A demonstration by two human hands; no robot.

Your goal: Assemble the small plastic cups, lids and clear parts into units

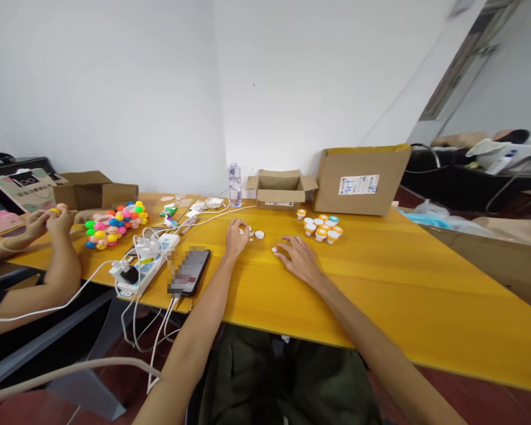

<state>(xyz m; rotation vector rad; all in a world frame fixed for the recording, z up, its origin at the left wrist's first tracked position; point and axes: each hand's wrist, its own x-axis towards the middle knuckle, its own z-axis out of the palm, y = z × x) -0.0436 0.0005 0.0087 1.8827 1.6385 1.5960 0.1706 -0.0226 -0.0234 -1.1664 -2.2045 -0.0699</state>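
My left hand point(237, 238) rests low over the table with its fingers curled together beside several small white pieces point(250, 234). Whatever its fingertips hold is too small to make out. Just to the right of those pieces lies a round white cap-like part point(259, 235). My right hand point(300, 258) is over the tabletop, thumb and fingers apart. Close to its thumb tip is a tiny white piece point(274, 249). Beyond the right hand stands a cluster of small round containers with white, orange and teal tops point(322, 228), one more a little behind it.
At the back are a small open carton point(279, 190), a large cardboard box point(358, 182) and a water bottle point(235, 184). A phone point(190, 271) and a power strip point(148, 265) with cables lie left. A co-worker's hands point(55, 219) are near colourful balls point(115, 224).
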